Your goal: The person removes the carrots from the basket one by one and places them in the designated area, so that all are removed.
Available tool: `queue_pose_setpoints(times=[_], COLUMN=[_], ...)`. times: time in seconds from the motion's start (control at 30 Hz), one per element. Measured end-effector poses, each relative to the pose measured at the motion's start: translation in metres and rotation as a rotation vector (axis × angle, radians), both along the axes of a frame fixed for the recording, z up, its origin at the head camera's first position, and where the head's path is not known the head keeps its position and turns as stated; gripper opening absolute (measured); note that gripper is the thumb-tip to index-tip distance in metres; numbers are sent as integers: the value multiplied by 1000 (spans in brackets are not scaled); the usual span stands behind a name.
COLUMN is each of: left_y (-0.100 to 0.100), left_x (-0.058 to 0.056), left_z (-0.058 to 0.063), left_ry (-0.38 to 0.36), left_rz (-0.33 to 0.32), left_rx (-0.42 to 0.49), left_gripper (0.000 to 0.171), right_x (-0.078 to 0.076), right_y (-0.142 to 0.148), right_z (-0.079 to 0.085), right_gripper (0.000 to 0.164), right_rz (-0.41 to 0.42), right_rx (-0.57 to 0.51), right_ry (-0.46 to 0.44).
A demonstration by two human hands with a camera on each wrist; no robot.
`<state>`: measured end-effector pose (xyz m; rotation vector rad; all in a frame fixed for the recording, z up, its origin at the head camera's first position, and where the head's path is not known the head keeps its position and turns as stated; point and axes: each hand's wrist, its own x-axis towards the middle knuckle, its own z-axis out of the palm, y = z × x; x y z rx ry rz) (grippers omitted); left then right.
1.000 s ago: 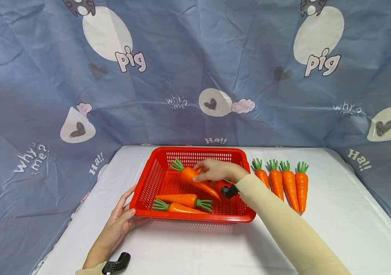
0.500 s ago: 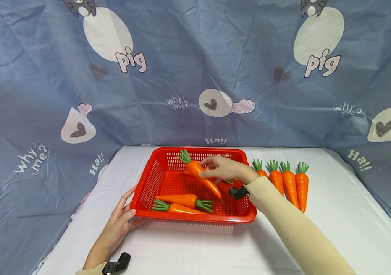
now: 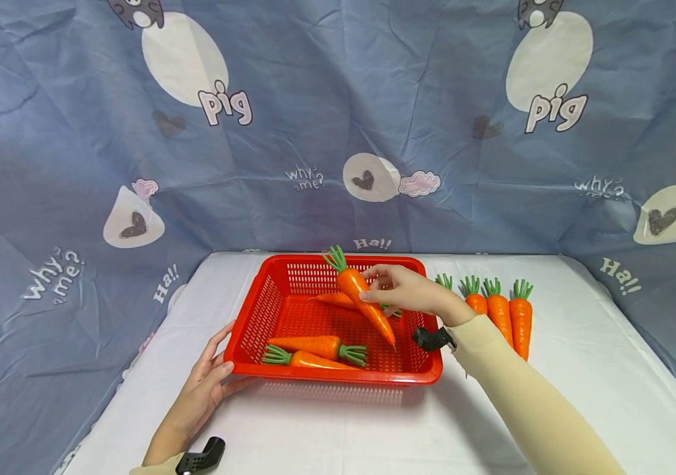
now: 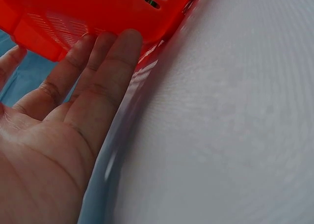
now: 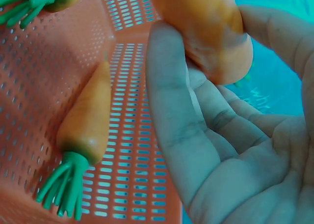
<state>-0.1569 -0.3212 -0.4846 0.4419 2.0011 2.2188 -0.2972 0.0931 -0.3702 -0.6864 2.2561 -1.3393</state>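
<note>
In the head view my right hand [image 3: 400, 290] pinches an orange carrot [image 3: 363, 293] between thumb and fingers, its green top up and left and its tip down toward the right. It hangs over the red basket [image 3: 237, 336]. In the right wrist view the held carrot [image 5: 206, 27] is cut off at the top, and the fingers hide part of it. My left hand [image 3: 201, 382] rests at the basket's left front corner, thumb at the rim. Nearly straight fingers [image 4: 110, 81] meet the outer wall in the left wrist view.
Inside the basket lie a carrot [image 3: 338, 299] behind the held one and two more at the front, one carrot [image 3: 308, 344] beside another carrot [image 3: 314, 360]. Several carrots [image 3: 498, 310] stand in a row right of it, partly behind the right arm. A patterned blue cloth [image 3: 278, 132] rises behind the white table [image 3: 314, 435].
My right hand has drawn the held carrot right and turned it steeper, uncovering more of the carrot behind. The left hand and the basket stay in place.
</note>
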Motion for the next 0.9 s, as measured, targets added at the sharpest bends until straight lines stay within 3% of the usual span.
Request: queue_pose_setpoints(times=[0.27,0.9], left_y=[-1,0], left_x=[0,1], left_z=[-1,1], left_ry=[17,5], left_rz=[-23,4], left_rx=[28,8], left_gripper=[69,68], right_x=[11,31], right_y=[15,45], right_z=[5,-1], right_gripper=[59,64], right_rz=[-109,-199], right_rx=[-33,-55], right_ry=[5,15])
